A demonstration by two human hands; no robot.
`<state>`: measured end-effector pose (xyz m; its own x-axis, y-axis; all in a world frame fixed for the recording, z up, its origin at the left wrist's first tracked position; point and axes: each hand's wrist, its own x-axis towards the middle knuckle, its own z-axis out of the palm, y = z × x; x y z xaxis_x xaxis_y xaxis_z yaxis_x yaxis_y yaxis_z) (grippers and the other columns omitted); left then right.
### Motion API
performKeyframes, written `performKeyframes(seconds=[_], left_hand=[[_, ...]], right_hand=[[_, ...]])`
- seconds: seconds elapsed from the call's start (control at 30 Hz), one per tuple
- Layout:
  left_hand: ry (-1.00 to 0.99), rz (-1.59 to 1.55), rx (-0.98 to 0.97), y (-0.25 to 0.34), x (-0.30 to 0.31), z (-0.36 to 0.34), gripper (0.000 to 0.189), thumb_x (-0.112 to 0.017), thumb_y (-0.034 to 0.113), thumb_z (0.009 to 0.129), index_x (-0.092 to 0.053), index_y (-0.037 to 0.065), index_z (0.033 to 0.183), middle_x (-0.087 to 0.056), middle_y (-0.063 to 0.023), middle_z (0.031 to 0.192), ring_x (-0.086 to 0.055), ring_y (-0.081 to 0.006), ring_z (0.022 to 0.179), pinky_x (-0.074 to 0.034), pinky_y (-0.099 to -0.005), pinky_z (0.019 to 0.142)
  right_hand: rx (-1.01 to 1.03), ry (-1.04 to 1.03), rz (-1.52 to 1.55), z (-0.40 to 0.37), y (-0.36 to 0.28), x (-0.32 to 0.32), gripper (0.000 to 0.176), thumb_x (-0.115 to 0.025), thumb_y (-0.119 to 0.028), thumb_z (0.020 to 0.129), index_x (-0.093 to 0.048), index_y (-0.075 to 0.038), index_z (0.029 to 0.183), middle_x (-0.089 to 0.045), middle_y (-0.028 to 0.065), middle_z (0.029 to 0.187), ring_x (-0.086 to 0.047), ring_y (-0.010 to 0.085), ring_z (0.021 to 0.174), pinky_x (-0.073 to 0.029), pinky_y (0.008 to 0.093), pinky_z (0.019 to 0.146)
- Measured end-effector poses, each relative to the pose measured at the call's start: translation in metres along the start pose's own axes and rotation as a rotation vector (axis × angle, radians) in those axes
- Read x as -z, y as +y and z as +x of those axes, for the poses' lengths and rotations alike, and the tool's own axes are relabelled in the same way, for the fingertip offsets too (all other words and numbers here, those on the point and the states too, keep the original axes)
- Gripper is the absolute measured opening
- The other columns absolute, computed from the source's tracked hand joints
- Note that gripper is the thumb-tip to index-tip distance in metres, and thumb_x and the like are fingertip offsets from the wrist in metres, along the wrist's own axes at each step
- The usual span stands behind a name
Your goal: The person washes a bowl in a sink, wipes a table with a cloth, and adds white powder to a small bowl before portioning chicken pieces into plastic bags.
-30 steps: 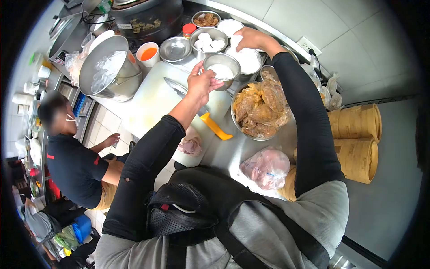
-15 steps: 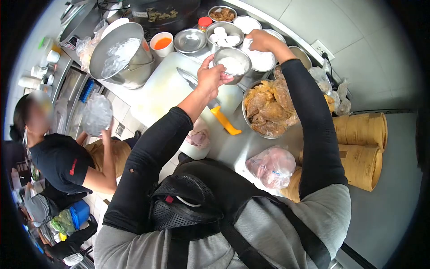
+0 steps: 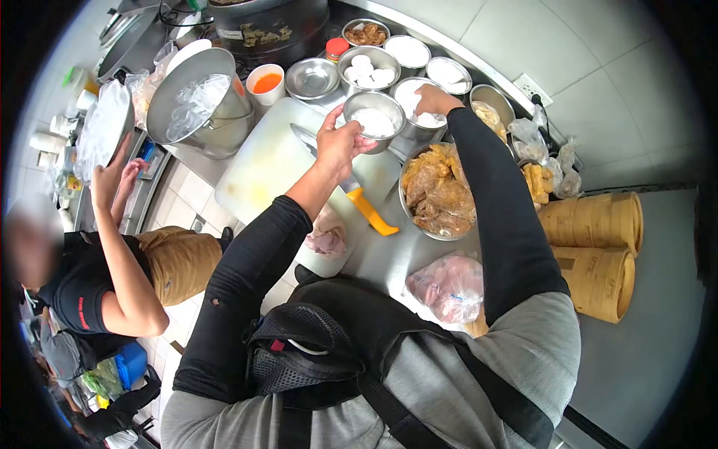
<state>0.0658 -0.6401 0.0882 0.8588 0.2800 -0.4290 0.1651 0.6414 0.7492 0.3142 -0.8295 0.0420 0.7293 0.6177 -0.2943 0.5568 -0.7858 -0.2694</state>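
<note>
The steel counter (image 3: 385, 254) spreads around a white cutting board (image 3: 250, 168), and everything here is placed from that board. Left of it, past the counter's edge, a co-worker (image 3: 108, 280) in a dark shirt and brown trousers holds up a round vessel with both hands. A dark round pot (image 3: 273, 34) stands well beyond the board, and a big steel bucket (image 3: 232, 123) with clear plastic inside is just past its far left side. Bamboo steamers (image 3: 594, 224) lie far to its right. Closer on that side is a bowl of brown bagged food (image 3: 439, 191), with a clear bag of pink meat (image 3: 446, 288) nearer the person. A knife (image 3: 363, 206) lies across the board, its yellow handle running off the right edge, and a piece of pale raw meat (image 3: 327, 232) sits at the near end. Beyond the far right edge stands a bowl of white stuff (image 3: 407, 93); the right hand (image 3: 439, 102) dips its fingers in there, and whether they clasp anything I cannot tell. The smaller steel bowl (image 3: 375, 121), also with white contents, is above that same edge, its rim grasped by the left hand (image 3: 340, 142), thumb over the lip. Past the board's far edge sit a bowl of white eggs (image 3: 366, 75) and, smallest, a red-lidded jar (image 3: 336, 49)
</note>
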Motion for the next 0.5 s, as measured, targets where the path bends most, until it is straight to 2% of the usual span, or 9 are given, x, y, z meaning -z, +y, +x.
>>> performKeyframes(seconds=[0.1, 0.13, 0.27, 0.3, 0.37, 0.4, 0.43, 0.5], left_hand=[[-0.012, 0.031, -0.009, -0.003, -0.006, 0.003, 0.075, -0.057, -0.005, 0.082, -0.024, 0.008, 0.148, -0.062, -0.0118, 0.079, -0.066, -0.0224, 0.065, -0.062, -0.0409, 0.069], [-0.011, 0.031, 0.002, -0.004, -0.009, 0.003, 0.075, -0.057, -0.005, 0.082, -0.024, 0.008, 0.148, -0.062, -0.0122, 0.08, -0.066, -0.0226, 0.066, -0.062, -0.0411, 0.069], [-0.022, 0.016, 0.023, -0.007, -0.02, 0.003, 0.074, -0.057, -0.004, 0.082, -0.026, 0.008, 0.148, -0.061, -0.0128, 0.081, -0.066, -0.0236, 0.067, -0.062, -0.0413, 0.069], [-0.021, 0.015, 0.022, -0.008, -0.023, 0.004, 0.074, -0.057, -0.004, 0.082, -0.026, 0.008, 0.148, -0.061, -0.0128, 0.081, -0.066, -0.0236, 0.067, -0.062, -0.0413, 0.069], [-0.028, 0.008, 0.018, -0.01, -0.029, 0.004, 0.071, -0.056, -0.004, 0.082, -0.028, 0.008, 0.146, -0.061, -0.0126, 0.081, -0.066, -0.0235, 0.068, -0.062, -0.0415, 0.07], [-0.027, 0.008, 0.023, -0.01, -0.031, 0.004, 0.071, -0.056, -0.004, 0.082, -0.028, 0.008, 0.146, -0.061, -0.0126, 0.081, -0.066, -0.0235, 0.068, -0.062, -0.0415, 0.07], [-0.037, 0.009, 0.023, -0.009, -0.033, 0.004, 0.072, -0.056, -0.004, 0.082, -0.027, 0.009, 0.147, -0.061, -0.0124, 0.082, -0.066, -0.0232, 0.069, -0.062, -0.0418, 0.071], [-0.048, 0.015, 0.032, -0.01, -0.035, 0.003, 0.072, -0.056, -0.004, 0.082, -0.027, 0.009, 0.147, -0.061, -0.0123, 0.082, -0.066, -0.0229, 0.069, -0.062, -0.042, 0.072]], right_hand=[[-0.089, -0.014, 0.068, -0.003, 0.006, 0.026, 0.08, -0.082, -0.03, 0.057, -0.058, 0.001, 0.126, -0.06, 0.0215, 0.122, -0.058, 0.0342, 0.114, -0.048, 0.0344, 0.095], [0.016, 0.089, -0.005, -0.001, 0.008, 0.031, 0.078, -0.081, -0.031, 0.058, -0.06, -0.001, 0.127, -0.06, 0.0224, 0.122, -0.059, 0.0353, 0.113, -0.048, 0.0363, 0.095], [0.037, 0.143, 0.125, -0.009, -0.003, 0.075, 0.078, -0.083, -0.026, 0.058, -0.059, -0.001, 0.127, -0.061, 0.0212, 0.123, -0.06, 0.0341, 0.112, -0.049, 0.0335, 0.093], [0.038, 0.142, 0.125, -0.017, -0.016, 0.085, 0.078, -0.083, -0.026, 0.058, -0.059, -0.001, 0.127, -0.061, 0.0212, 0.123, -0.06, 0.0341, 0.112, -0.049, 0.0335, 0.093], [0.091, 0.115, 0.172, -0.053, -0.066, 0.111, 0.077, -0.083, -0.021, 0.064, -0.053, 0.008, 0.129, -0.058, 0.0222, 0.127, -0.057, 0.0305, 0.116, -0.046, 0.0323, 0.098], [0.108, -0.011, 0.211, -0.08, -0.101, 0.128, 0.077, -0.084, -0.022, 0.064, -0.054, 0.007, 0.129, -0.058, 0.0226, 0.127, -0.058, 0.0304, 0.116, -0.046, 0.0319, 0.098], [0.104, -0.015, 0.214, -0.079, -0.111, 0.122, 0.077, -0.084, -0.022, 0.064, -0.054, 0.007, 0.129, -0.058, 0.0226, 0.127, -0.058, 0.0304, 0.116, -0.046, 0.0319, 0.098], [0.257, -0.066, 0.092, -0.079, -0.121, 0.107, 0.074, -0.083, -0.023, 0.065, -0.056, 0.006, 0.128, -0.059, 0.0219, 0.126, -0.058, 0.0304, 0.116, -0.046, 0.0325, 0.097]])
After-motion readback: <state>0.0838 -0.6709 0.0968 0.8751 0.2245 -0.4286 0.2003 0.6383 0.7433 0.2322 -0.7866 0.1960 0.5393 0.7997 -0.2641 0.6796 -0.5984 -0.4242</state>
